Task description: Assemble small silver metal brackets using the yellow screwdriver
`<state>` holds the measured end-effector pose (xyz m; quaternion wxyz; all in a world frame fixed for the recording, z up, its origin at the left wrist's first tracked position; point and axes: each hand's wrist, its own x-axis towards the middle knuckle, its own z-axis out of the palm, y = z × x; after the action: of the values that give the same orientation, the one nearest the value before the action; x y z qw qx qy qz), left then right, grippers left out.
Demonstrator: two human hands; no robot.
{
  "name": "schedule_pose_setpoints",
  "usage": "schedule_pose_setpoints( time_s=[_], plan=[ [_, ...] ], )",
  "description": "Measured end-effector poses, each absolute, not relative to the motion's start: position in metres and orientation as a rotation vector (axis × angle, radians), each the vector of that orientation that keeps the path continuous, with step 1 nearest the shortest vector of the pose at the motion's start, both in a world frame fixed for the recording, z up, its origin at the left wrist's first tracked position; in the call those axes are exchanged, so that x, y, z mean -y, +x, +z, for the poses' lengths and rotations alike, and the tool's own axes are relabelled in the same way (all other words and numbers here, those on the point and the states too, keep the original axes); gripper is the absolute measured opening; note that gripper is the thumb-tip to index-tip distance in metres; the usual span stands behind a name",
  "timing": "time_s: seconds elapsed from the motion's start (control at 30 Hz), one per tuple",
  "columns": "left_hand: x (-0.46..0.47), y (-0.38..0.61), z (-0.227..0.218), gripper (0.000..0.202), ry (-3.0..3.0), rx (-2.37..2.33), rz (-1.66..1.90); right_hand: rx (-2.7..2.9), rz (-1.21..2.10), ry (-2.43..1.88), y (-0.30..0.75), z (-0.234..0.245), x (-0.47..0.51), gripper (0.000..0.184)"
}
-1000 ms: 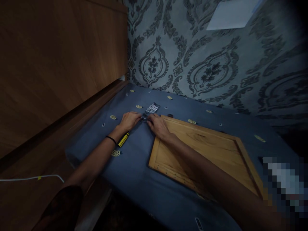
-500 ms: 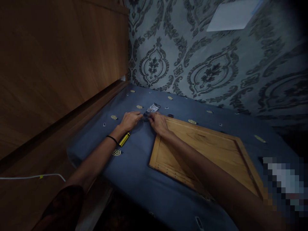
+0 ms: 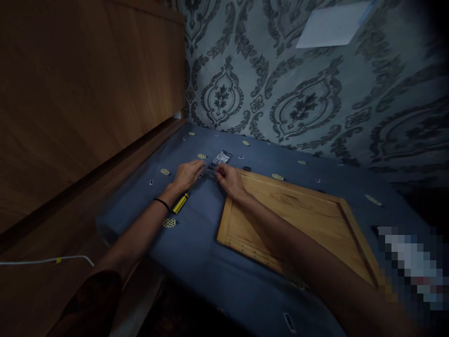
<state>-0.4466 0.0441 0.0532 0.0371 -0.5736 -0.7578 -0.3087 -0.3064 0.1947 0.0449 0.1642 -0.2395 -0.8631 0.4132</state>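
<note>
A clear plastic packet (image 3: pixel 220 158) with shiny metal-looking pieces in it lies on the patterned blue cloth. My right hand (image 3: pixel 229 180) pinches its near edge, the wrist over the corner of a wooden panel (image 3: pixel 298 210). Just left of the packet is my left hand (image 3: pixel 188 174), fingers bent together and tips a little apart from the packet. Whatever those fingers hold, if anything, is too small and dark to make out. Beneath my left wrist rests a screwdriver (image 3: pixel 180 204) with a yellow and black handle, its shaft pointing toward the packet.
A small dark object (image 3: pixel 247 168) sits by the panel's far corner. The wooden cabinet side (image 3: pixel 105 70) rises at the left, and the patterned wall (image 3: pixel 252 84) stands behind the cloth-covered surface (image 3: pixel 189 243). A white cable (image 3: pixel 45 262) hangs at the lower left.
My left hand has drawn back slightly to the left, away from the packet. My right hand keeps its pinch. The whole view has shifted a little.
</note>
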Motion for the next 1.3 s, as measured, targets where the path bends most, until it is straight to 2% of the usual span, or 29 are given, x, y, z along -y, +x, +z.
schedule_pose_setpoints(
  time_s=[0.2, 0.37, 0.47, 0.57, 0.7, 0.83, 1.1, 1.3],
  plan=[
    [-0.038, -0.441, 0.066, 0.021, -1.857, 2.205, -1.387, 2.152, 1.659, -0.741, -0.284, 0.05, -0.178, 0.041],
    [-0.031, -0.409, 0.084, 0.042, -2.103, 2.163, -1.723, 1.809, 2.04, -0.798, -0.23, 0.059, -0.136, 0.038],
    [-0.03, -0.384, 0.096, 0.04, -2.258, 2.184, -1.837, 1.574, 2.167, -0.805, -0.198, 0.068, -0.11, 0.023],
    [-0.028, -0.36, 0.108, 0.043, -2.424, 2.21, -1.885, 1.413, 2.221, -0.79, -0.174, 0.075, -0.089, 0.029],
    [-0.022, -0.335, 0.113, 0.046, -2.603, 2.253, -1.862, 1.393, 2.161, -0.758, -0.146, 0.074, -0.062, 0.036],
    [-0.013, -0.32, 0.1, 0.045, -2.723, 2.292, -1.8, 1.524, 1.928, -0.74, -0.124, 0.064, -0.036, 0.034],
    [0.004, -0.315, 0.079, 0.029, -2.73, 2.333, -1.746, 2.028, 1.436, -0.586, -0.115, 0.052, -0.029, 0.003],
    [0.01, -0.318, 0.078, 0.026, -2.584, 2.27, -1.709, 2.119, 1.43, -0.421, -0.113, 0.047, -0.029, 0.017]
  ],
)
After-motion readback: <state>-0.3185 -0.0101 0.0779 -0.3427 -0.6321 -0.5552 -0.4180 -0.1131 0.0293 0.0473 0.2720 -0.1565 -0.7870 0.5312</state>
